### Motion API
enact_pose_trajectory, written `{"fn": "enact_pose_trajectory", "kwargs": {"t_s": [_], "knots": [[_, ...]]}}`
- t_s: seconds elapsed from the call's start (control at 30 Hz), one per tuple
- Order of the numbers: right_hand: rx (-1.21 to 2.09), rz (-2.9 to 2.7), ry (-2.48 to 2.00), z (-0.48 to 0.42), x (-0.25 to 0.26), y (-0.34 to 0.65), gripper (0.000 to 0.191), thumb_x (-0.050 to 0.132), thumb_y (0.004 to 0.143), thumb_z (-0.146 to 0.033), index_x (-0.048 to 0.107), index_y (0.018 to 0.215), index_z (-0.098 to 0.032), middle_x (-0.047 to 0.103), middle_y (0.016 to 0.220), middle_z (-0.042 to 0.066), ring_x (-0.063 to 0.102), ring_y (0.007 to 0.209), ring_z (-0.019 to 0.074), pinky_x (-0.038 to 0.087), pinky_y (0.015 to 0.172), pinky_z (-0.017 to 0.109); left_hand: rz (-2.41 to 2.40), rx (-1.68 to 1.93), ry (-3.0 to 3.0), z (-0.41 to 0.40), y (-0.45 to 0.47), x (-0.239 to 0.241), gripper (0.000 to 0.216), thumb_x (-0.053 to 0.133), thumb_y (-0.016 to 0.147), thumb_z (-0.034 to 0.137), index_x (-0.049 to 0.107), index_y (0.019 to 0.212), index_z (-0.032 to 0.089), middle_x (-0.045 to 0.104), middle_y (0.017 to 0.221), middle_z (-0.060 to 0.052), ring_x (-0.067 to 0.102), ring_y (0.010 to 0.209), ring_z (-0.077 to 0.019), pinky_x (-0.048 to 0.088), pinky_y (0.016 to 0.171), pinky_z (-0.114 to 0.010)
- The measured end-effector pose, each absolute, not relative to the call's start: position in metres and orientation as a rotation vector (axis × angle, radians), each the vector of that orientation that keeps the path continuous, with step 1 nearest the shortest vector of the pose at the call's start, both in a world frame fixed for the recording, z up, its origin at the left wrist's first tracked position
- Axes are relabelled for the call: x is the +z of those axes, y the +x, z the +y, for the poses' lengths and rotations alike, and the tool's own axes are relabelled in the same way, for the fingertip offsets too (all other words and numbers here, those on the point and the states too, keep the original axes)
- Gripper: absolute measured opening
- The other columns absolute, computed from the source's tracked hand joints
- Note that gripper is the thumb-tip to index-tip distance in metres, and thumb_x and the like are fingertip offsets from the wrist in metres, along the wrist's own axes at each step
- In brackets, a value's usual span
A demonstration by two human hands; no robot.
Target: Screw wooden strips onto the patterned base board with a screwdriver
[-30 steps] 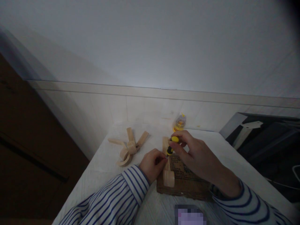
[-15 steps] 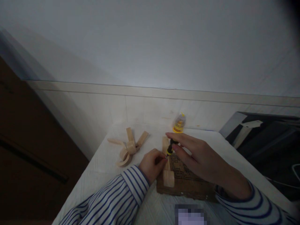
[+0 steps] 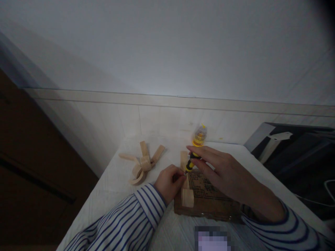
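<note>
My right hand grips a black and yellow screwdriver, tilted with its tip pointing down and left. The tip meets a light wooden strip, which lies along the left end of a dark carved wooden board and has a block-like wooden piece at its near end. At the tip, the thumb and fingers of my left hand are pinched together against the strip. What they hold is too small to make out.
A light wooden piece with several arms and a curl lies on the white-covered table at left. A yellow-based clear container stands by the wall. Dark items are at right, and a blurred-out screen is at the near edge.
My right hand has shifted its fingers slightly on the screwdriver, whose handle leans a little more to the right. My left hand keeps its pinch. The view has moved slightly.
</note>
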State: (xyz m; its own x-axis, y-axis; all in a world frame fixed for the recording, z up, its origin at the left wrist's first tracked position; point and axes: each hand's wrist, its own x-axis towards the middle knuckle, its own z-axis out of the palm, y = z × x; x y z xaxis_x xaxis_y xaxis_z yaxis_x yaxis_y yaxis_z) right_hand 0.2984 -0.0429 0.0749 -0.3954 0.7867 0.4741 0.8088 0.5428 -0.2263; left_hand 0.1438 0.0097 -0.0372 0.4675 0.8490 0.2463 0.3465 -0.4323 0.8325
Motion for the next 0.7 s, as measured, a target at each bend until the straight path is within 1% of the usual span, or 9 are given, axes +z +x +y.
{"fn": "enact_pose_trajectory", "kwargs": {"t_s": [0.1,0.4,0.5,0.7], "knots": [[-0.036,-2.227,-1.289,-0.0422,0.0743,0.2977,0.032,0.042,0.089,-0.022,0.049,0.119,-0.016,0.060,0.114,0.010,0.057,0.104,0.0203,0.048,0.087,0.037,0.996,0.885,1.975,0.0095,0.1440,-0.0371,0.006,0.056,0.075,0.019,0.059,0.073,0.015,0.054,0.064,0.000,0.049,0.060,-0.0119,0.038,0.054,-0.022],[0.011,-2.139,-1.276,-0.0399,0.0706,0.2938,0.024,0.048,0.086,-0.025,0.054,0.109,-0.019,0.064,0.102,0.008,0.060,0.093,0.0197,0.051,0.080,0.037,0.980,0.897,1.973,0.0108,0.1437,-0.0402,0.006,0.056,0.074,0.019,0.060,0.073,0.015,0.054,0.066,0.000,0.049,0.062,-0.0120,0.037,0.055,-0.022],[0.037,-2.121,-1.289,-0.0409,0.0708,0.2944,0.029,0.047,0.087,-0.026,0.051,0.114,-0.019,0.064,0.106,0.008,0.060,0.095,0.0197,0.051,0.082,0.038,0.994,0.904,1.971,0.0108,0.1437,-0.0405,0.006,0.056,0.074,0.019,0.060,0.071,0.015,0.054,0.064,0.001,0.048,0.060,-0.0120,0.037,0.054,-0.022],[0.047,-2.209,-1.297,-0.0445,0.0763,0.2980,0.036,0.039,0.089,-0.022,0.045,0.124,-0.016,0.059,0.118,0.010,0.055,0.107,0.0197,0.047,0.089,0.039,0.994,0.901,1.959,0.0100,0.1441,-0.0386,0.006,0.056,0.074,0.019,0.060,0.072,0.015,0.053,0.063,0.001,0.047,0.059,-0.0115,0.036,0.054,-0.022]]}}
